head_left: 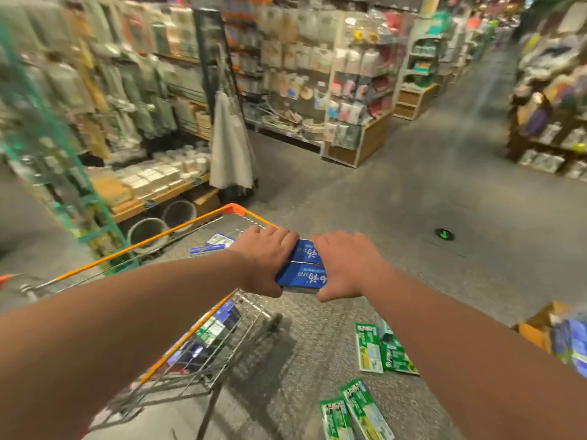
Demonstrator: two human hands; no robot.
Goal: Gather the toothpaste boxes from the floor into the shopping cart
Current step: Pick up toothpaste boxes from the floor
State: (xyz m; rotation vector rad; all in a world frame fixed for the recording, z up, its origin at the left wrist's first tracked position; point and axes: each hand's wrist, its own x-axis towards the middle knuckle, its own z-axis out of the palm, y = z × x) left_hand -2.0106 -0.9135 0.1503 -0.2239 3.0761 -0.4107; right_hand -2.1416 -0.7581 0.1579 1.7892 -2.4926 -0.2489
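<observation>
Both my bare arms reach straight out ahead, angled inward so the hands nearly meet. My left hand (265, 258) is knuckles up, fingers curled over the far end of the blue boxes (301, 276), thumb hooked at the near end. My right hand (346, 268) clamps the opposite side, palm down, thumb tucked against the near corner.

Bright, even indoor store light, slightly warm. Heavy motion blur smears the packed merchandise shelves (133, 90) at left and the wooden display racks (546, 122) at far right; packaging unreadable. Centre is sharper: the blue cardboard toothpaste boxes (301, 271) between left hand (266, 258) and right hand (346, 265) show fairly crisp print. The wire shopping cart with orange rim (158, 238) throws a soft dark shadow rightward onto the grey speckled floor (413, 217). Wide-angle distortion bends verticals at the edges; forearms look stretched at the bottom corners.
</observation>
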